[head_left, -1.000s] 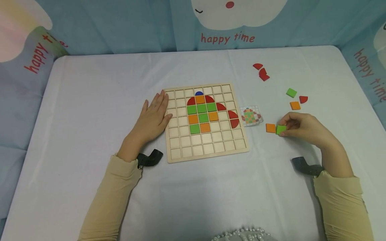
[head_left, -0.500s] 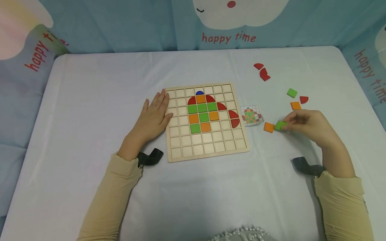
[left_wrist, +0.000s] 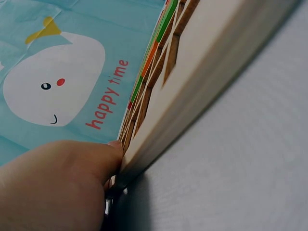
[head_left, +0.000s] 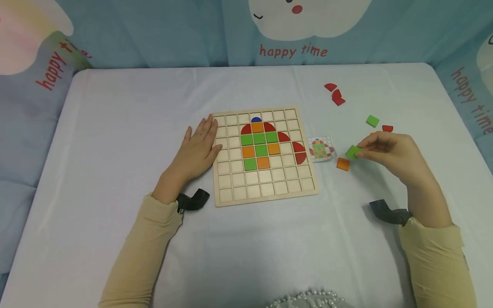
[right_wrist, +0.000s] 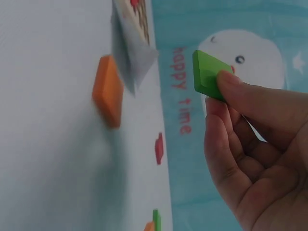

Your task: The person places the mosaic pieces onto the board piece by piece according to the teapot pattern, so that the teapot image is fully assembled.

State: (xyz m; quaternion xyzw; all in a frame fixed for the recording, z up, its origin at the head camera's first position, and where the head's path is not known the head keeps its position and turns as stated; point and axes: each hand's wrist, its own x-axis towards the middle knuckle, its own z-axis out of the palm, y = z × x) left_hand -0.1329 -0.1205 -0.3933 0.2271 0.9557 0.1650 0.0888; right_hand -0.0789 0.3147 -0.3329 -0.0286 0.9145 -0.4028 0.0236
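Note:
My right hand [head_left: 393, 156] pinches a green square tile [right_wrist: 208, 74] between thumb and fingers, raised off the table. Just below it on the cloth lies an orange square tile [head_left: 343, 164]. My left hand [head_left: 194, 149] lies with straight fingers along the left edge of a wooden grid board [head_left: 265, 190]; its thumb [left_wrist: 113, 154] touches the board's rim in the left wrist view. Set in the board are green and orange squares, red quarter-round pieces and a blue half-round piece [head_left: 256, 119]. A small pattern card [head_left: 322, 149] lies against the board's right edge.
Several red pieces [head_left: 337, 97] lie at the back right. Nearer my right hand are another green tile [head_left: 372, 121], a red piece [head_left: 387, 128] and an orange tile mostly hidden by the fingers. A string of pearl-like beads [head_left: 308, 299] shows at the front edge.
My right hand has lifted the green tile off the table and moved it slightly away from me. The orange tile beside it has shifted slightly and turned. My left hand stays on the board.

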